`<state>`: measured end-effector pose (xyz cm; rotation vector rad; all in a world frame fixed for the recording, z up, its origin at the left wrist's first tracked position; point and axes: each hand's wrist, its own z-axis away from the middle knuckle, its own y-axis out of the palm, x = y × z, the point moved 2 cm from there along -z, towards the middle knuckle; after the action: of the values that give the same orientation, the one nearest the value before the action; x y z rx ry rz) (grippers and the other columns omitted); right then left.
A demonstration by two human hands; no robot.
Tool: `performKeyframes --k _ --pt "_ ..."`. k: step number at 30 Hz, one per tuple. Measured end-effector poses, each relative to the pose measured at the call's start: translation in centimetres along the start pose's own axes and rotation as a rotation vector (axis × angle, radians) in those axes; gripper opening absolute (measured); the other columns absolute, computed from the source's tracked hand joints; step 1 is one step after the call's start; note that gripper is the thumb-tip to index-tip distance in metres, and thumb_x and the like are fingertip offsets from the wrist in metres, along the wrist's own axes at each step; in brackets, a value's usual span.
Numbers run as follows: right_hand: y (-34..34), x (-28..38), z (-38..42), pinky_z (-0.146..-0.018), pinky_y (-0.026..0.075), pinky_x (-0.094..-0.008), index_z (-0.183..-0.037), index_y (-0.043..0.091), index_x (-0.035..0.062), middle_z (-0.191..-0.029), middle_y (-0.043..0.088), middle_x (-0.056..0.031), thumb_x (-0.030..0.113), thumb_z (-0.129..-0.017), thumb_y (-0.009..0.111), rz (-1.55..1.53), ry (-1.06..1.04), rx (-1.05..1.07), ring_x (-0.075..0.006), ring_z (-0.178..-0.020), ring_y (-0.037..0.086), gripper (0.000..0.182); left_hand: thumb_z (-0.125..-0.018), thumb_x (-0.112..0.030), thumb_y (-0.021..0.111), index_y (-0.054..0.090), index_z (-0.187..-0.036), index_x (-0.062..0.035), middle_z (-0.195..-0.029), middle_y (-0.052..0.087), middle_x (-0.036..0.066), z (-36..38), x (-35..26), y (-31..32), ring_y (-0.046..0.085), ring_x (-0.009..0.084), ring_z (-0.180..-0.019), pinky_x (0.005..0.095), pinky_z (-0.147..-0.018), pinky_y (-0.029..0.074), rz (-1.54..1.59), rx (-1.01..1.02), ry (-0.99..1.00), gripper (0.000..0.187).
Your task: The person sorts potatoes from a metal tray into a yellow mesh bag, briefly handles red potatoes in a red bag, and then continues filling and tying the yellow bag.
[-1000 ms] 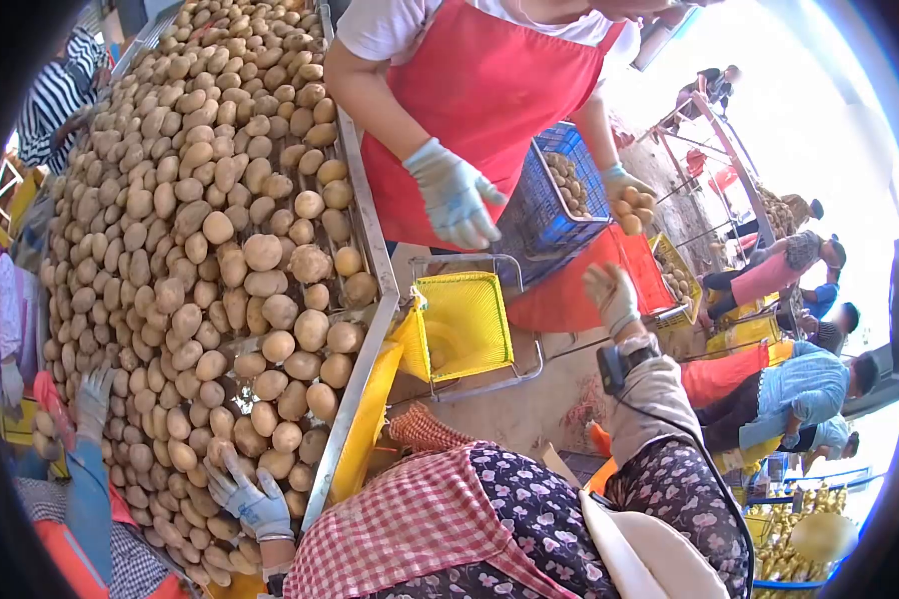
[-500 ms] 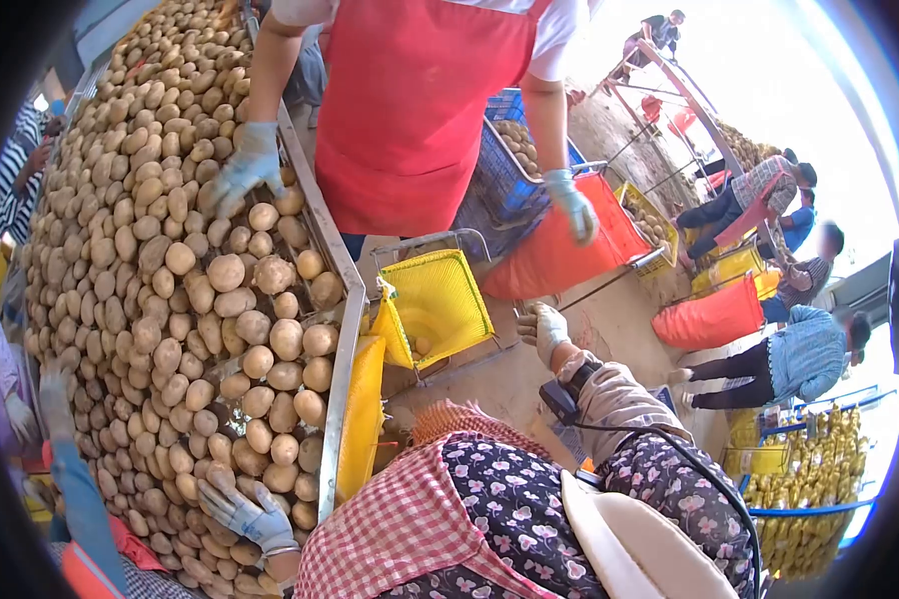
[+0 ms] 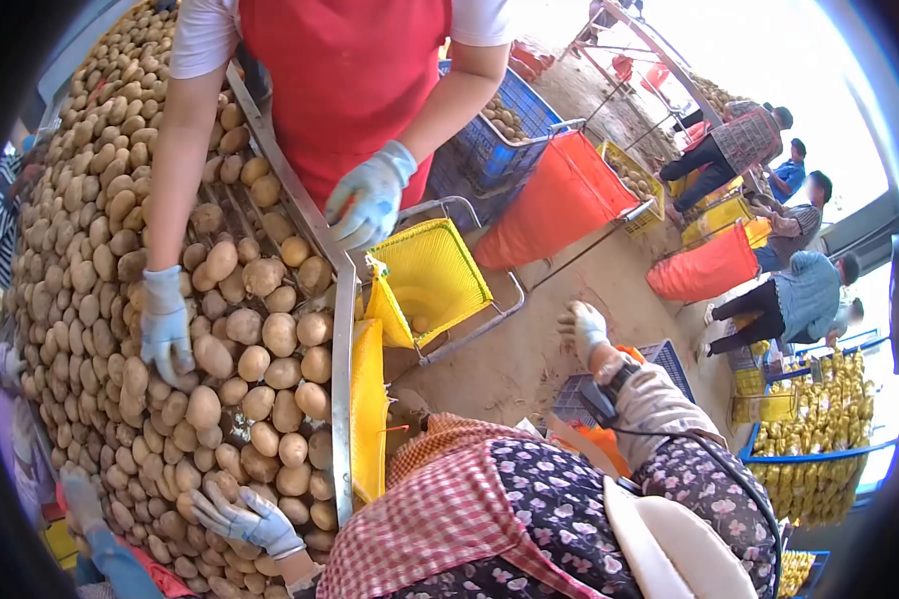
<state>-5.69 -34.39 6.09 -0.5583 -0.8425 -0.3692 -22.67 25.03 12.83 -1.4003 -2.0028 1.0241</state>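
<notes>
My left hand (image 3: pixel 245 519), in a pale blue-white glove, rests on a deep layer of brown potatoes (image 3: pixel 205 407) with its fingers spread. No potato is gripped in it. My right hand (image 3: pixel 584 331), gloved too, is held out over the floor to the right with fingers apart and nothing in it. A metal rim (image 3: pixel 343 399) borders the potatoes. Beside it a yellow mesh bag (image 3: pixel 435 270) hangs open on a metal frame, with a few potatoes inside. Another yellow bag (image 3: pixel 370 429) lies along the rim, closer to me.
Across the rim, a co-worker in a red apron (image 3: pixel 340 90) reaches onto the potatoes with one gloved hand (image 3: pixel 165 324); the other (image 3: pixel 370 200) is above the rim. Behind are a blue crate (image 3: pixel 499 130) and a red bag (image 3: pixel 559 200). More people stand at right.
My right hand has shifted right; my left stays on the potatoes. The co-worker leans closer, one hand further down the potatoes, the other swung from the red bag to above the rim.
</notes>
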Motion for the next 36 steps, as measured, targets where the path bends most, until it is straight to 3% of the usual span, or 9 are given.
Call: performKeyframes --k 3,5,8,13,15,19,22,26,36 --pt "-9.2 -5.7 -5.6 -0.049 0.045 -0.0327 -0.101 0.059 0.0125 -0.086 0.066 -0.009 0.028 -0.094 0.053 -0.219 0.219 0.25 -0.0186 -0.062 0.059 0.018 -0.101 -0.03 0.039 0.045 -0.131 0.0018 -0.141 0.041 0.021 -3.0 -4.4 -1.7 0.04 0.0427 -0.129 0.0526 -0.107 0.031 0.385 0.016 0.109 0.045" --pt "-9.4 -5.4 -3.5 -0.057 0.047 -0.0344 -0.101 0.062 0.0111 -0.085 0.067 -0.0079 0.026 -0.094 0.054 0.071 -0.004 -0.142 -0.0174 -0.07 0.06 0.019 -0.1 -0.025 0.043 0.051 -0.126 0.0029 -0.126 0.056 0.019 -4.4 -8.0 -2.0 0.053 0.0357 -0.116 0.0449 -0.101 0.039 0.672 0.175 0.232 0.039" --pt "-11.7 -6.4 -7.4 -0.075 0.05 -0.0313 -0.114 0.063 0.0081 -0.089 0.069 -0.0088 0.023 -0.093 0.056 0.183 -0.189 -0.191 -0.0189 -0.082 0.064 0.027 -0.098 -0.033 0.047 0.059 -0.117 0.0012 -0.112 0.063 0.017 -6.0 -14.3 -0.6 0.06 0.0331 -0.104 0.0407 -0.093 0.045 0.996 0.418 0.456 0.041" --pt "-11.3 5.1 -13.5 -0.084 0.05 -0.0334 -0.109 0.065 0.0048 -0.099 0.069 -0.016 0.017 -0.09 0.058 0.343 -0.621 -0.406 -0.0258 -0.094 0.066 0.024 -0.093 -0.045 0.054 0.062 -0.115 0.0005 -0.112 0.063 0.017 -6.1 -26.7 5.5 0.061 0.0304 -0.104 0.0392 -0.093 0.046 1.123 1.042 0.562 0.051" --pt "-11.4 11.6 -18.8 -0.085 0.05 -0.0343 -0.107 0.066 0.0054 -0.102 0.068 -0.0178 0.016 -0.088 0.058 0.405 -0.792 -0.463 -0.0289 -0.096 0.066 0.023 -0.091 -0.042 0.059 0.057 -0.121 -0.0002 -0.12 0.059 0.019 -5.6 -31.6 7.8 0.058 0.0304 -0.11 0.0403 -0.094 0.046 1.074 0.993 0.596 0.052" --pt "-11.9 19.4 -34.8 -0.085 0.049 -0.0381 -0.107 0.066 0.0081 -0.102 0.067 -0.017 0.022 -0.089 0.056 0.372 -0.845 -0.326 -0.0319 -0.097 0.064 0.025 -0.094 -0.022 0.047 0.05 -0.128 0.0051 -0.114 0.061 0.022 -0.6 -35.9 11.6 0.058 0.035 -0.109 0.0428 -0.098 0.044 0.859 0.759 -0.062 0.044" --pt "-11.6 20.6 -39.5 -0.085 0.05 -0.0397 -0.105 0.066 0.0102 -0.101 0.067 -0.0171 0.023 -0.089 0.054 0.485 -0.699 -0.18 -0.0341 -0.096 0.064 0.024 -0.095 -0.02 0.044 0.051 -0.125 0.0037 -0.115 0.06 0.024 -0.2 -37.6 10.3 0.057 0.0344 -0.108 0.0463 -0.099 0.042 0.14 0.538 0.48 0.039" --pt "-12.7 19.3 -39.7 -0.081 0.051 -0.0412 -0.095 0.067 0.0114 -0.095 0.069 -0.0136 0.022 -0.087 0.052 0.91 -0.675 0.074 -0.0326 -0.091 0.065 0.02 -0.096 -0.028 0.045 0.057 -0.112 0.0052 -0.11 0.058 0.03 3.4 -36.7 13.6 0.052 0.0432 -0.106 0.0529 -0.098 0.036 0.299 0.968 0.424 0.038" --pt "-8.0 23.2 -41.4 -0.083 0.051 -0.0437 -0.099 0.067 0.0071 -0.099 0.068 -0.0168 0.024 -0.083 0.049 1.468 -0.409 0.768 -0.0321 -0.096 0.065 0.029 -0.096 -0.029 0.046 0.057 -0.108 0.0087 -0.111 0.057 0.031 4.6 -39.2 13.3 0.051 0.0454 -0.107 0.0532 -0.099 0.036 -0.011 0.882 0.082 0.041"
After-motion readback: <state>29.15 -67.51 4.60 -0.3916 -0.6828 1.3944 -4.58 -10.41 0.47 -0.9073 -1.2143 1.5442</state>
